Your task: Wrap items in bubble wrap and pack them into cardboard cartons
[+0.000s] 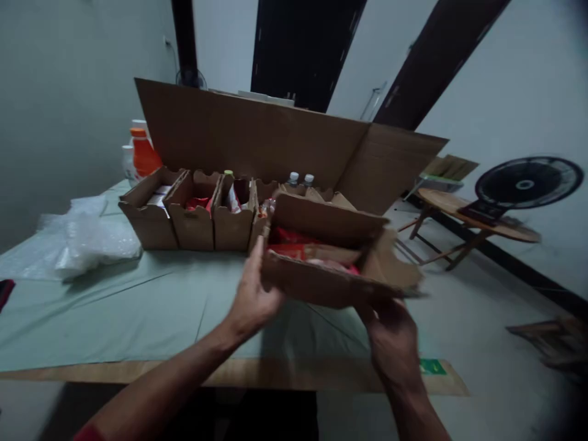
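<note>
Between my two hands, raised above the table's near right part, is an open cardboard box [316, 286], tilted and slightly blurred. Red packets [294, 250] and some brown material lie inside it. My left hand [257, 294] grips the box's left end, thumb on the near side. My right hand [390, 334] holds it from below near the right end, where a flap [390, 260] sticks out; some of its fingers are hidden under the box. Behind it stands a row of open cardboard bins [195, 229] holding packets, partly covered by the held box.
A tall cardboard panel [257, 135] stands behind the bins. Bubble wrap [92, 245] and orange-capped bottles [144, 153] are at the left on the green tablecloth [174, 306]. A black fan [523, 184] sits on a wooden table [432, 199] at the right.
</note>
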`<action>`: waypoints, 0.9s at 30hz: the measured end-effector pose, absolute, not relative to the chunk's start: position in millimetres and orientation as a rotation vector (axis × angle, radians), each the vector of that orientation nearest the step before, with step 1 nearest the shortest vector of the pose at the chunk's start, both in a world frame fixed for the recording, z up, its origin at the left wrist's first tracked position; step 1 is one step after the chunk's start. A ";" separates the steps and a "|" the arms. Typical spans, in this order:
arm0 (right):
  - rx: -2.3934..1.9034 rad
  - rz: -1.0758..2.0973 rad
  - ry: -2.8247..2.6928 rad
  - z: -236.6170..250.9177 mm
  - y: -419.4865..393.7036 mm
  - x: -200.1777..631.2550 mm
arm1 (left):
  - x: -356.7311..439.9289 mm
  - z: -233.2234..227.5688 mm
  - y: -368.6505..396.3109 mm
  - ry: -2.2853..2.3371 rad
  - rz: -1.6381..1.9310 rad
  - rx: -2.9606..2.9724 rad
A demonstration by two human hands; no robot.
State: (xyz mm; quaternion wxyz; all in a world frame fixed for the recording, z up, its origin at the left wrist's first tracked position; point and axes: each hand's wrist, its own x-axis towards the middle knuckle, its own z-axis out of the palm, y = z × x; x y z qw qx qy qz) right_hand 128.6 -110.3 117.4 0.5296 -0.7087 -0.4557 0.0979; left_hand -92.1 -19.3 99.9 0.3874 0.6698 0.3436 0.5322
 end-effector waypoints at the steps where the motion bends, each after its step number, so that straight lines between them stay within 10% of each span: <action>1: -1.776 0.160 -1.068 114.4 -125.2 135.5 | -84.9 93.8 -24.1 0.825 1.334 1.726; 12: -1.535 0.345 -1.171 98.5 -91.5 70.2 | -167.0 84.7 -48.5 1.087 1.309 1.633; 27: -1.549 0.415 -0.883 55.6 -152.4 265.2 | 12.9 10.9 -91.7 0.693 0.975 1.707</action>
